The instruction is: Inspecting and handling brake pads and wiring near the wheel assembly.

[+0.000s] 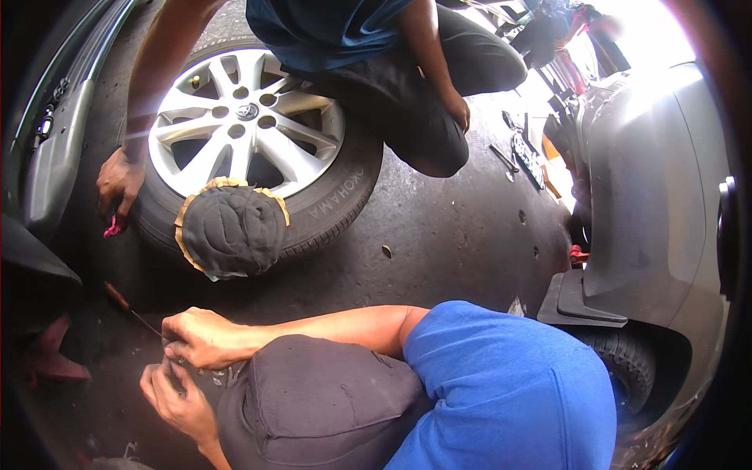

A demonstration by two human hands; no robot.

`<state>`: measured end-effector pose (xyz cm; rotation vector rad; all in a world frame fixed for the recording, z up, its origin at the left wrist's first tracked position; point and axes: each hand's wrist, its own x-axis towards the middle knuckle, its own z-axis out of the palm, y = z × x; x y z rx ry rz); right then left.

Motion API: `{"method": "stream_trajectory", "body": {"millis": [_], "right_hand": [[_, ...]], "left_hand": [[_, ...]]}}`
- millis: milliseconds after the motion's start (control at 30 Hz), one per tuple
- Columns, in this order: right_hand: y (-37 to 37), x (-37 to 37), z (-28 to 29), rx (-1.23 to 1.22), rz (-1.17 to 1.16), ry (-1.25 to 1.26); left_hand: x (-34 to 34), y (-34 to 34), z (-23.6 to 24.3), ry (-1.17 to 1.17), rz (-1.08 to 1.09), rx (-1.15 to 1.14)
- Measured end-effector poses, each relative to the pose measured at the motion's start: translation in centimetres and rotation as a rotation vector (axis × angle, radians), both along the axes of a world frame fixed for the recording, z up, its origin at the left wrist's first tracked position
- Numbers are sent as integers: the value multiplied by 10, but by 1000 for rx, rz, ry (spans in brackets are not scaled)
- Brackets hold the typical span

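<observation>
Below the wheel, my right hand [205,338] reaches in across my dark-trousered knee [325,395], fingers closed. A thin-shafted tool with an orange-brown handle [117,296] points away from me; its shaft runs to those fingertips. Just beneath, my left hand [176,401] is raised with fingers bent, its tips pinched close to the right hand's. Between them shows a small dark grey piece [167,363], too small to name. The tool's tip is hidden at the fingers.
A tyre on a silver alloy rim [352,196] lies flat, with a round dark cloth pad [235,231] on its near edge. Across it sits a co-worker whose hand [121,184] holds something pink. Tools [526,157] lie beyond. Car bodywork [658,188] stands right; a red stand [55,352] is left.
</observation>
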<state>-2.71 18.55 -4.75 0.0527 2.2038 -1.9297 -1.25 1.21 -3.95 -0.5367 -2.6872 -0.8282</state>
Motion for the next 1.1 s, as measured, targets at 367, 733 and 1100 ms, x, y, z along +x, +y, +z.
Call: {"method": "stream_trajectory", "body": {"millis": [367,733,1100], "right_hand": [[4,-1,2,142,166,291],[34,-20,-44,-118,-167,-119],[-25,60,-145,842,702,511]], "left_hand": [[-9,-29,5,-1032,-11,836],[-4,-36,-14,-419,245,305],[-9,-90,-35,-863,353,939]]}}
